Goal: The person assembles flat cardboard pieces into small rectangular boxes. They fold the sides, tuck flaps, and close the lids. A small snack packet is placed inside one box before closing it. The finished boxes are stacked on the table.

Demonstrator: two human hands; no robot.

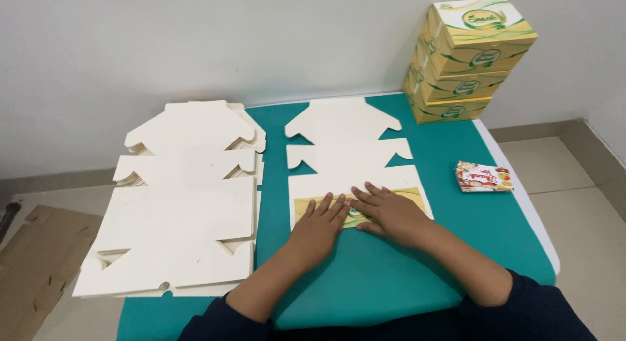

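On the teal table [404, 276] in front of me lies a flat, die-cut box blank [349, 162] of smooth cream card, its stepped outline notched and tabbed. I have its near flap [362, 207] folded over, so a yellow and green printed face shows there. My left hand [319, 227] and right hand [389, 214] both lie flat on that flap, fingers spread and straight, palms pressing down; neither hand clasps anything. The index fingers nearly meet at the middle of the flap.

To my left, a thick stack of blanks [179, 197] of the same matt cream card lies just beside the single blank, with a narrow strip of teal between them. That stack overhangs the table's left edge, above brown cardboard sheets [39, 263] on the floor. At the far right corner, finished boxes [469, 57], glossy yellow and green, stand piled against the white wall. A small red and white packet [484, 177] lies near the right edge, well apart from my hands.

Bare teal surface is open near me and to my right.

The blank's long axis runs away from me towards the wall, its narrowing, roof-shaped end pointing far.
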